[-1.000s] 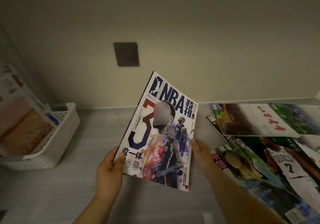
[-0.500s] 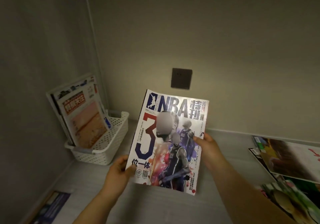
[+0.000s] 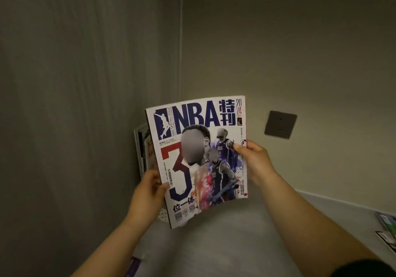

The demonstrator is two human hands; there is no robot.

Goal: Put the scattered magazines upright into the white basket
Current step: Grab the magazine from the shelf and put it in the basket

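I hold an NBA magazine [image 3: 199,161] upright in front of the room's corner, its cover with a big red and blue "3" facing me. My left hand [image 3: 145,195] grips its left edge low down. My right hand [image 3: 255,161] pinches its right edge higher up, thumb on the cover. The white basket [image 3: 162,214] is almost fully hidden behind the magazine; only a bit of its perforated wall shows below my left hand. Upright magazines [image 3: 144,148] that stand in it peek out past the cover's left edge.
The grey tabletop [image 3: 225,244] runs into the corner between two beige walls. A dark wall socket [image 3: 280,124] sits on the back wall to the right. Edges of scattered magazines [image 3: 387,231] show at the far right. A purple item [image 3: 132,267] lies at the table's near left.
Both hands have carried the NBA magazine left toward the corner and raised it upright. It now covers the basket, which was in plain sight before. The magazine pile has slid off to the right.
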